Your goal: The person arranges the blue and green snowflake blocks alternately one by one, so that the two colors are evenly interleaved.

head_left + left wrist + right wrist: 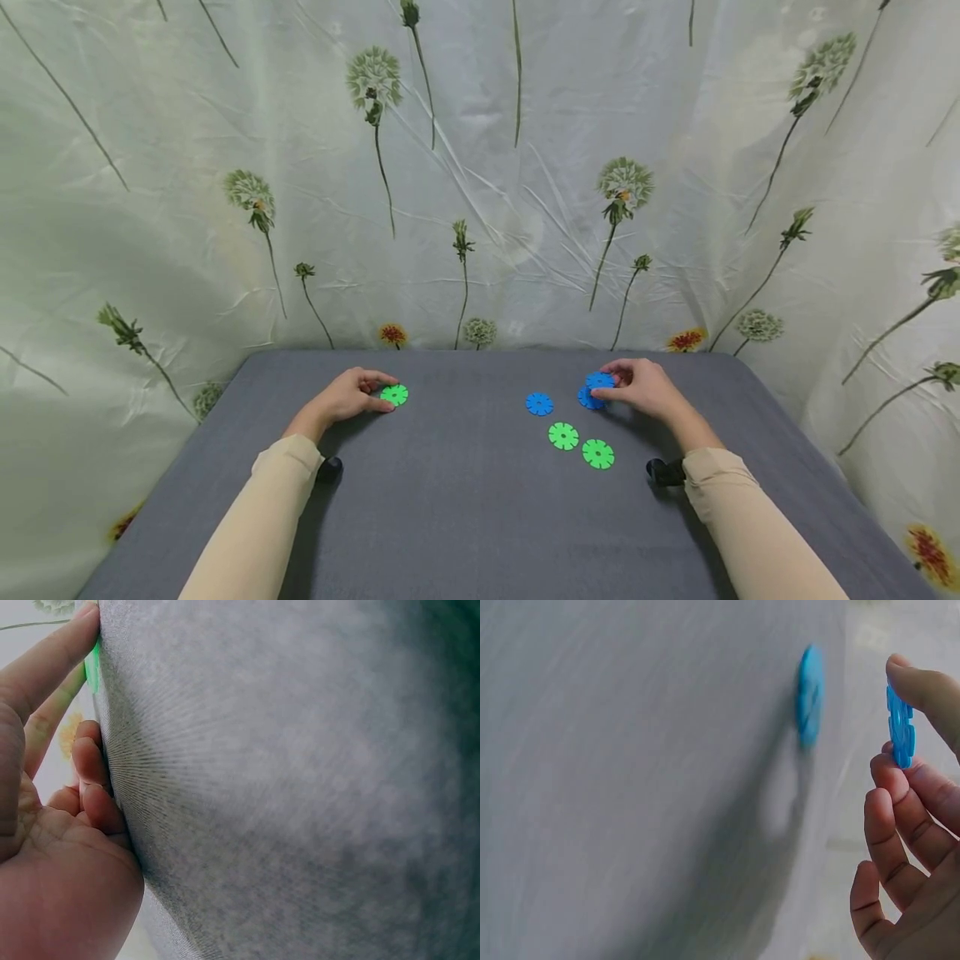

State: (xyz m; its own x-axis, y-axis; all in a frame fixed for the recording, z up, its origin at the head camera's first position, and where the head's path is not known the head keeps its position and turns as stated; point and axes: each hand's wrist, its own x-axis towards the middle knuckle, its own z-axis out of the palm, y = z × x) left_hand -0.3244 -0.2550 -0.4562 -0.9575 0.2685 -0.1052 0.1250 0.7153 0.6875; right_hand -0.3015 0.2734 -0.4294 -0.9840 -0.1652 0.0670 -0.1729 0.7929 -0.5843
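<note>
Pinching at a grey-clothed table (465, 508), flowered drapery (510, 196) behind: left hand (347, 397), green disc (395, 395); right hand (643, 388), blue disc (901, 733).

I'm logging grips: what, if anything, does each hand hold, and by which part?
The right hand pinches a blue disc by its rim, off the table. The left hand holds a green disc by its rim.

The right hand (919, 844) pinches a notched blue disc (901, 731), another blue disc (809, 697) lying on grey cloth (630, 750).
</note>
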